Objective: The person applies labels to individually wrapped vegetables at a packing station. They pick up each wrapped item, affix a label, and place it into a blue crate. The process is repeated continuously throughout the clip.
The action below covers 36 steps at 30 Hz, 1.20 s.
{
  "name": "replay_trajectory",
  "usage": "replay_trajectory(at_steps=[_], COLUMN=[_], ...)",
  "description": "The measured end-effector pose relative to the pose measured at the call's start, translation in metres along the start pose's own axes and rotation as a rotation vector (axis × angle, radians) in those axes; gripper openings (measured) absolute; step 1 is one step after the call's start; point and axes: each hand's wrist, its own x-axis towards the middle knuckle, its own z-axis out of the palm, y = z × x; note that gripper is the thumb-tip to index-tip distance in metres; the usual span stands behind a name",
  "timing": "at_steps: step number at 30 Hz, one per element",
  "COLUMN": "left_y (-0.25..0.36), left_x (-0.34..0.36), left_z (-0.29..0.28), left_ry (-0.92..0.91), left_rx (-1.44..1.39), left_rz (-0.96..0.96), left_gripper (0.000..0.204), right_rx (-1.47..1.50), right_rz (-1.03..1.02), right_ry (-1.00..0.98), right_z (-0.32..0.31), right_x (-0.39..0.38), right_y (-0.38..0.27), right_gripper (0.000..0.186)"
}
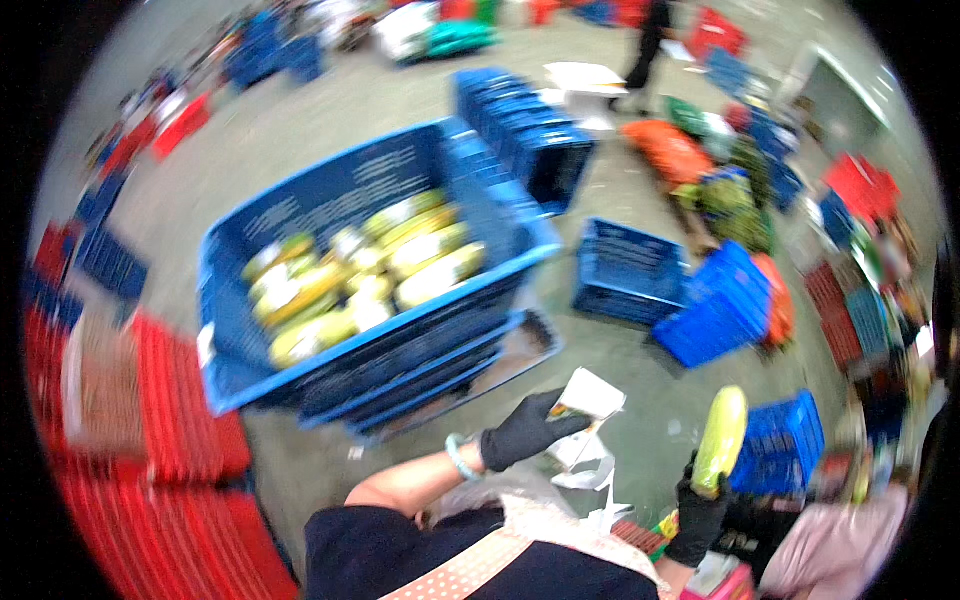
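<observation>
My left hand (525,435), in a black glove, grips a white stack of labels or paper (592,392), with a loose white strip hanging beneath it. My black-gloved right hand (700,510) holds an upright, wrapped, pale yellow-green elongated vegetable (722,435) at its lower end. Above and left of my hands, a large blue crate (500,270) holds several similar wrapped vegetables (320,330), some with white patches, and sits on more stacked blue crates.
Another blue crate stack (520,120) stands behind. Blue crates (625,265) lie on the concrete floor (390,90) at right, near orange and green sacks (655,150). Red crate stacks (180,410) fill the left. A dark-clothed person (650,45) stands at the back.
</observation>
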Motion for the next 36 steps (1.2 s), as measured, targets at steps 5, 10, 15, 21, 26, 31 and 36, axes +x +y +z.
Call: replay_trajectory(at_steps=[5, 10, 15, 21, 26, 31, 36], left_y=[0.040, 0.063, 0.055, 0.061, 0.056, 0.065, 0.070], left_x=[-0.082, -0.133, -0.138, -0.137, -0.131, -0.116, -0.088], left_z=[-0.096, -0.175, -0.209, -0.217, -0.203, -0.209, -0.205], left_ry=[0.511, 0.784, 0.634, 0.437, 0.502, 0.548, 0.516], left_rx=[0.012, 0.528, 0.775, 0.783, 0.908, 0.899, 0.849], left_rz=[0.104, 0.350, 0.429, 0.331, 0.341, 0.387, 0.398], left_gripper=[0.037, 0.024, 0.031, 0.047, 0.034, 0.031, 0.027], right_rx=[-0.637, -1.180, -1.472, -1.407, -1.268, -1.270, -1.461], right_rz=[0.091, 0.308, 0.562, 0.458, -0.324, -0.305, -0.763], right_ry=[-0.527, -0.940, -1.643, -2.096, -1.999, -1.729, -2.009], right_z=[0.222, 0.388, 0.458, 0.460, 0.396, 0.399, 0.414], right_x=[0.058, 0.088, 0.097, 0.091, 0.125, 0.085, 0.102], right_y=[0.055, 0.153, 0.320, 0.459, 0.553, 0.522, 0.516], right_gripper=[0.073, 0.075, 0.074, 0.085, 0.045, 0.033, 0.048])
